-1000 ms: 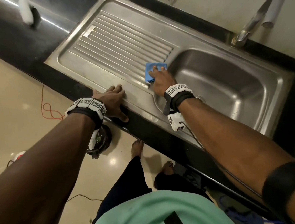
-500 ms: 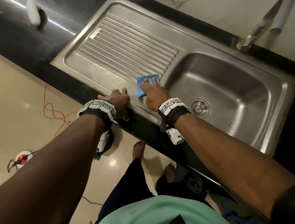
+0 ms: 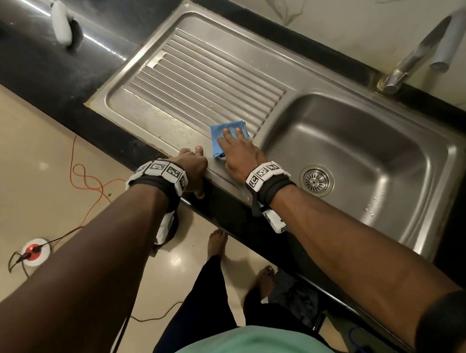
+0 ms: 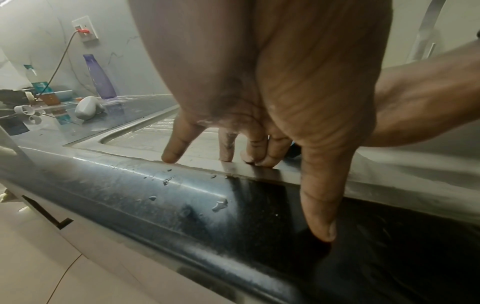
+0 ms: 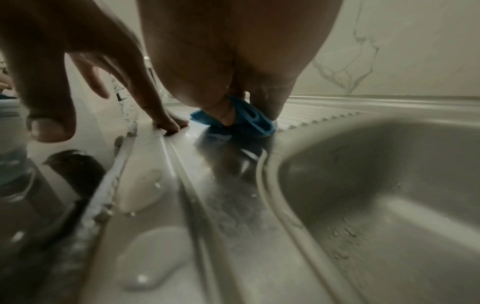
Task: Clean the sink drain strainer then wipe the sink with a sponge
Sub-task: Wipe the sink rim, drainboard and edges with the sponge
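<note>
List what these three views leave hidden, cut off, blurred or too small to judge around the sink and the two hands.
- Sponge: the right hand covers its near part in the head view; it is blurred in the right wrist view.
- Strainer: too small in the head view to judge clean or dirty.
- Faucet: its spout is blurred in the head view.
- Left hand: in the head view the wristband hides how its palm meets the counter edge.

We find no readable words, brands or numbers anywhere. The only signs are the black-and-white square code markers on the left wristband (image 3: 161,169) and the right wristband (image 3: 265,173), and they carry patterns, not letters.
</note>
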Demonstrator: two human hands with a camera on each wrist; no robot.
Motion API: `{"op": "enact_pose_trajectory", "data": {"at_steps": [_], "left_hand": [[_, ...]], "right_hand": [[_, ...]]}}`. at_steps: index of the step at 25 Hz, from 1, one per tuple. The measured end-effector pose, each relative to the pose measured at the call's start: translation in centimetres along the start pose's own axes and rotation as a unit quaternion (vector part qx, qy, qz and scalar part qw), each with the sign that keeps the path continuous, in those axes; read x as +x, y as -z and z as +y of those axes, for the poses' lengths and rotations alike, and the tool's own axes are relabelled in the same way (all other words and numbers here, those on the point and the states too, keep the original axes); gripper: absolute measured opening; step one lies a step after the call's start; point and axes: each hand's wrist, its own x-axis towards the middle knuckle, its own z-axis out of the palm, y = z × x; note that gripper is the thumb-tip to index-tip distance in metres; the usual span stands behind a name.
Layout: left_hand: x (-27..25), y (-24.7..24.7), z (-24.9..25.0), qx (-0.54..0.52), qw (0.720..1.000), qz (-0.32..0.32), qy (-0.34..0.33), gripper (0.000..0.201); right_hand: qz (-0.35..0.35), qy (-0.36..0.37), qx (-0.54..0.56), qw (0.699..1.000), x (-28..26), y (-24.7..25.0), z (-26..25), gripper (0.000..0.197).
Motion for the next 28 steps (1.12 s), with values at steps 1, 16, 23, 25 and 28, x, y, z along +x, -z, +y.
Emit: {"op": "enact_pose_trajectory", "data": {"at_steps": [1, 16, 23, 25, 28], "left_hand": [[0.3, -0.1, 0.0, -0.001, 1.000, 0.001, 0.000, 0.091], [1.8, 0.4, 0.1, -0.037, 0.997, -0.050, 0.046, 0.095], [2.8, -0.5, -0.3, -0.074, 0.993, -0.067, 0.060, 0.105], [2.8, -0.4, -0.4, -0.082, 0.993, -0.067, 0.052, 0.102], [2.3, 0.0, -0.1, -0.074, 0.993, -0.075, 0.054, 0.098]], "right_hand": [[0.003, 0.002, 0.003, 1.000, -0.2, 0.0, 0.2, 0.061], [0.071, -0.012, 0.095, 0.993, 1.3, 2.6, 3.8, 0.054], [0.050, -0.024, 0.101, 0.993, 2.5, 3.0, 4.7, 0.055], [0.046, -0.037, 0.128, 0.990, 3.2, 4.3, 5.3, 0.052], [0.057, -0.038, 0.141, 0.988, 3.0, 4.7, 6.1, 0.050]]}}
